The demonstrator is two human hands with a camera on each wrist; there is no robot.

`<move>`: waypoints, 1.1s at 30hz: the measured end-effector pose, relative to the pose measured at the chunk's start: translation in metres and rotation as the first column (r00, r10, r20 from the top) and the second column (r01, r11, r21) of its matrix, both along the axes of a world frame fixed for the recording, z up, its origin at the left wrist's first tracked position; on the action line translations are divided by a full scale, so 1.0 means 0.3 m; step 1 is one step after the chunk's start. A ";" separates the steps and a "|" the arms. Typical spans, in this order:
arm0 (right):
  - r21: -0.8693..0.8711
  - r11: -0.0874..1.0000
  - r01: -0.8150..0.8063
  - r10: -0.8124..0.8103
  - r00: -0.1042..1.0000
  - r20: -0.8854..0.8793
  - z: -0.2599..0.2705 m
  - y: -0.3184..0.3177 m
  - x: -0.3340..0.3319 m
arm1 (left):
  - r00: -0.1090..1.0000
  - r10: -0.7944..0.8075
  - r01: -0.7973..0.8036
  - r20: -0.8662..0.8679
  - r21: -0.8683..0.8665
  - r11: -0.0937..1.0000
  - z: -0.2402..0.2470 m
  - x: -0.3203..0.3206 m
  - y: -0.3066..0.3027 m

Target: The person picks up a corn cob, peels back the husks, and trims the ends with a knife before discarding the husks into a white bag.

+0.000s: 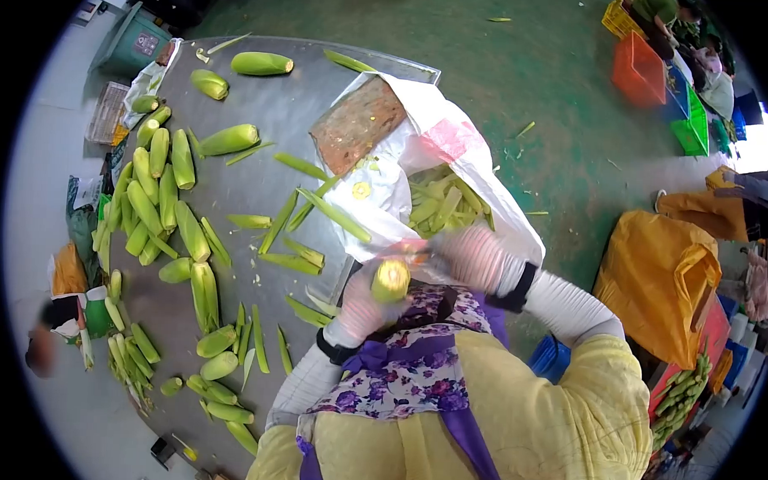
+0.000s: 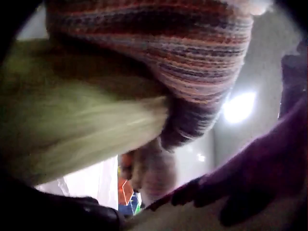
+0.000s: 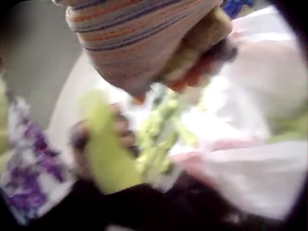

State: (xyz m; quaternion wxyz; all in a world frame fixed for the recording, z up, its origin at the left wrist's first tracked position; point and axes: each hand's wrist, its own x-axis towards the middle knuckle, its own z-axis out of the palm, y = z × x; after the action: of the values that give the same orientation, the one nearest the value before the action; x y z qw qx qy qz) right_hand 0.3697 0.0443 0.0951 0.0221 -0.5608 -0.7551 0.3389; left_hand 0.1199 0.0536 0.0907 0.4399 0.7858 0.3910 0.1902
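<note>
In the head view my left hand [image 1: 366,303] grips a green corn ear [image 1: 391,280], its pale cut end facing up. The same ear [image 2: 82,110] fills much of the left wrist view under the striped glove [image 2: 192,57]. My right hand [image 1: 470,258], blurred, is just right of the ear. Curled fingers of that right hand [image 3: 139,45] hold an orange-red tool [image 3: 192,77] in the right wrist view; its shape is unclear. There the ear [image 3: 108,149] stands below it, with left-hand fingers [image 3: 79,147] round it.
A white sack [image 1: 508,189] holding green husks [image 1: 445,200] gapes beyond my hands, a brown block [image 1: 358,125] beside it. Many corn ears [image 1: 144,193] and loose husks [image 1: 260,341] lie on the metal table [image 1: 261,121] to the left. An orange sack [image 1: 657,279] stands at right.
</note>
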 end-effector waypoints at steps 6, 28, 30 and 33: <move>-0.070 0.966 0.250 -0.246 0.967 0.065 -0.088 -0.082 0.136 | 0.981 0.159 -0.143 0.110 -0.135 0.980 0.024 -0.010 0.006; 0.123 0.969 0.213 -0.208 0.977 -0.049 -0.019 -0.026 0.131 | 0.975 0.155 -0.098 0.161 -0.314 0.944 0.040 -0.010 0.003; 0.157 0.981 0.112 -0.080 0.978 -0.193 0.054 -0.012 0.015 | 0.979 0.144 -0.098 0.147 -0.283 0.954 -0.024 -0.031 0.005; 0.269 0.962 -0.040 0.105 0.967 -0.231 0.060 0.012 -0.065 | 0.970 0.241 -0.232 0.021 -0.210 0.950 -0.023 -0.054 -0.020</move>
State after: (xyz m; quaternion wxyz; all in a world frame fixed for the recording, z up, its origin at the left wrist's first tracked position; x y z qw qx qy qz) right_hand 0.3501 0.0480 0.1130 0.1760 -0.4788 -0.8050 0.3029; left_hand 0.1036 0.0474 0.0839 0.5018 0.6789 0.4894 0.2184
